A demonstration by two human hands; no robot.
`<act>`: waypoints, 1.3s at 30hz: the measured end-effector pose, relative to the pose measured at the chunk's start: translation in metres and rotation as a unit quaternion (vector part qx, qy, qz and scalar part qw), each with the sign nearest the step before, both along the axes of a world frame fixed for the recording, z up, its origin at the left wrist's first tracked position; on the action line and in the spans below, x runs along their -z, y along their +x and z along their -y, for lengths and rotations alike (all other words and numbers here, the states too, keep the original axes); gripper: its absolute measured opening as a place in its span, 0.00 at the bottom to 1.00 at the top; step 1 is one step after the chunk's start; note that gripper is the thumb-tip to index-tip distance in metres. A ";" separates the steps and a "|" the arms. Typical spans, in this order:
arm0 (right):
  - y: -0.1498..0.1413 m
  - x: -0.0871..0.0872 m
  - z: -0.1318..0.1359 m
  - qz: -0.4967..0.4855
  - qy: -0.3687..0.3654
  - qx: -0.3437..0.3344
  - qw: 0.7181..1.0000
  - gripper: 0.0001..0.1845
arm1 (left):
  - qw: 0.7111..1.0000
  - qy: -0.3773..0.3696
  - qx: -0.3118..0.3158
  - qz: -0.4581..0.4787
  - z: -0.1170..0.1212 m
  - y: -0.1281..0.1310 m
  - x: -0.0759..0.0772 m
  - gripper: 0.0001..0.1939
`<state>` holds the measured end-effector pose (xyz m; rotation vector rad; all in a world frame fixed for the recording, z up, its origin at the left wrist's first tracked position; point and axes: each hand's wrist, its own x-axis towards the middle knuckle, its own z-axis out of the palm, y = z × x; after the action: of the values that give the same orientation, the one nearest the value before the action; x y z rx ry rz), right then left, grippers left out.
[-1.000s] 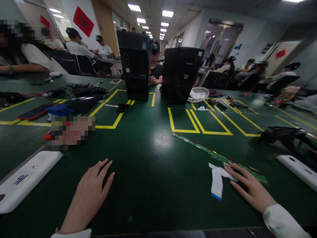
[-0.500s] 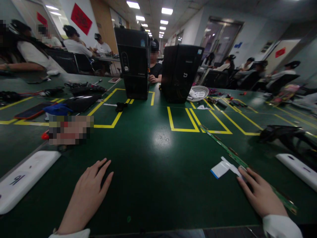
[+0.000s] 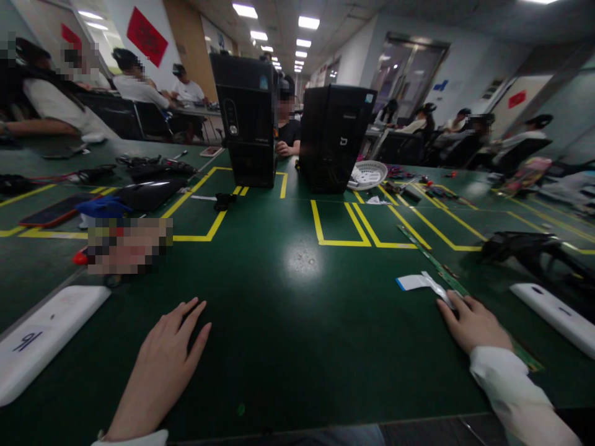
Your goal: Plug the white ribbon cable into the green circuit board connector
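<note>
Head view: the left hand [image 3: 160,368] lies flat and empty, fingers spread, near the table's [image 3: 297,347] front edge. The right hand [image 3: 471,325] rests palm-down, fingers loosely extended, on the long green circuit strip [image 3: 430,257] toward the front right corner, fingertips touching its white ribbon cable [image 3: 416,282], gripping nothing.

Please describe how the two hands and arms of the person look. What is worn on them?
Both hands are bare: the left hand and the right hand have no gloves and no rings that can be seen. Each wrist ends in a white long sleeve cuff. No watch or markings show.
</note>
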<state>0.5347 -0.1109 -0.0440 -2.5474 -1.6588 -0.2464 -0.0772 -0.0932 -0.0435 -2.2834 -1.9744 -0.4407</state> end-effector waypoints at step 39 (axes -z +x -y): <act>0.005 0.000 -0.106 -0.013 0.065 -0.113 0.991 0.28 | 0.999 0.029 0.014 -0.005 0.001 0.000 0.002 0.34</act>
<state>0.5401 -0.0048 -0.0435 -2.2374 -1.8376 -0.2905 -0.0772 -0.0942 -0.0452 -2.2772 -1.9011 -0.4823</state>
